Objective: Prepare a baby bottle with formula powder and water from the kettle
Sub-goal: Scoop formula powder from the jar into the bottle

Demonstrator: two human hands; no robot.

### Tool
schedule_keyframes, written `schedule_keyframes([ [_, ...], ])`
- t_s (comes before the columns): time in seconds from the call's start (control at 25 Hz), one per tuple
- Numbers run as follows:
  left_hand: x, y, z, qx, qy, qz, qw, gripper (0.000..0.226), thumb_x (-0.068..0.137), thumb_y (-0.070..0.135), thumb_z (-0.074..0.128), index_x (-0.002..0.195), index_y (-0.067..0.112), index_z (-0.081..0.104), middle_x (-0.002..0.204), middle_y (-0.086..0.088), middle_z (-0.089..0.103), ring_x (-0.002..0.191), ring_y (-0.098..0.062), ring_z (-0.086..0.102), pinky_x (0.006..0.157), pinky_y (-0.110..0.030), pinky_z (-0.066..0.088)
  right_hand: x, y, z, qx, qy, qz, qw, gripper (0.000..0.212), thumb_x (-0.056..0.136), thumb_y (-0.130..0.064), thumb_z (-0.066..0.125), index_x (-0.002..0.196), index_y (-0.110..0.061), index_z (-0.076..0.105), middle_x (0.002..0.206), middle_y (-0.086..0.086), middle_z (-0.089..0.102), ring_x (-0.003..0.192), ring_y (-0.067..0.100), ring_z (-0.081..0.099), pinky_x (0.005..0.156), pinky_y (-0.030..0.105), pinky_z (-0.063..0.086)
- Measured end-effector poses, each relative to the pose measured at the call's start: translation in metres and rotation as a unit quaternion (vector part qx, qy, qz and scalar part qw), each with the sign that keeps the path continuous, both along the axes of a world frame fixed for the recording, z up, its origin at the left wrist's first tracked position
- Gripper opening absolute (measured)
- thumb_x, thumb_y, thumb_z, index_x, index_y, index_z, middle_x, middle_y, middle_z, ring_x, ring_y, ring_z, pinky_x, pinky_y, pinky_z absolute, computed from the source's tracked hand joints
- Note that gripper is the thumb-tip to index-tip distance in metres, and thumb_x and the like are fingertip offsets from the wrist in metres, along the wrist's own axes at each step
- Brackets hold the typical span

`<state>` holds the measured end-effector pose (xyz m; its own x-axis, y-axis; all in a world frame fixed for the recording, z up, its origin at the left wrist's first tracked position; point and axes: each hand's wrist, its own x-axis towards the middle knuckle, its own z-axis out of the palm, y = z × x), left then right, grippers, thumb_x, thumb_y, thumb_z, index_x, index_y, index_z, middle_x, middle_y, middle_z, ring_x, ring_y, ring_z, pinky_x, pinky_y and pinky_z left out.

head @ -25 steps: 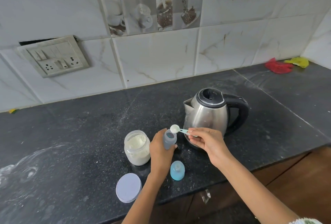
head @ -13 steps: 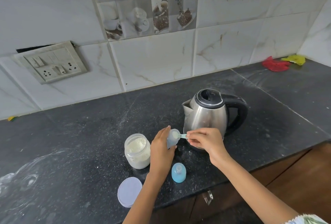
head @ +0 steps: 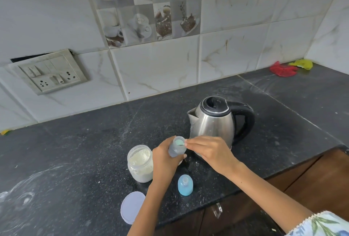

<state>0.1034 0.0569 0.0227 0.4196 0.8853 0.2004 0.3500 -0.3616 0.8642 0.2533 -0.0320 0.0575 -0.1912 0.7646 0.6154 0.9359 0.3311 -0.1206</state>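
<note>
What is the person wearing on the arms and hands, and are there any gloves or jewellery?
Both hands are bare: the left hand and the right hand show no gloves, rings or watch. The forearms are uncovered too. Only on the right arm a sleeve shows, pale with a green and blue leaf print and white scalloped trim.

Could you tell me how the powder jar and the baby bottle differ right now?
The jar stands alone on the counter; the bottle is gripped by the left hand. The jar is wider and mostly full of white powder; the bottle is narrow, with the scoop tipped at its mouth by the right hand. Both are open and translucent.
</note>
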Motion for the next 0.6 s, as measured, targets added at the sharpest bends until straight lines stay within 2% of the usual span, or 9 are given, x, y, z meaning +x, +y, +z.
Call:
schedule_keyframes([
  [0.12,-0.002,0.002,0.0,0.005,0.005,-0.012,1.0,0.052,0.061,0.01,0.085,0.109,0.022,0.068,0.099,0.01,0.072,0.092,-0.006,0.065,0.082,-0.022,0.05,0.003,0.004,0.005,-0.018,0.016,0.009,1.0,0.037,0.059,0.004,0.088,0.092,-0.009,0.079,0.092,0.004,0.078,0.08,0.018,0.075,0.065,0.029,0.062],
  [0.36,-0.003,0.003,0.004,0.008,0.003,-0.028,1.0,0.051,0.06,0.012,0.086,0.106,0.024,0.069,0.094,0.016,0.07,0.091,-0.002,0.065,0.081,-0.018,0.05,0.001,-0.004,0.009,-0.007,0.018,-0.002,1.0,0.033,0.058,0.002,0.089,0.087,-0.008,0.079,0.088,0.005,0.078,0.077,0.017,0.075,0.065,0.027,0.062],
  [0.6,-0.006,0.003,0.002,0.008,-0.002,-0.027,1.0,0.053,0.059,0.012,0.087,0.107,0.023,0.068,0.097,0.014,0.071,0.093,-0.003,0.065,0.083,-0.021,0.051,0.006,0.001,0.013,-0.04,0.055,-0.02,0.998,0.022,0.067,0.001,0.084,0.083,-0.012,0.08,0.085,0.0,0.078,0.074,0.013,0.075,0.064,0.028,0.062],
])
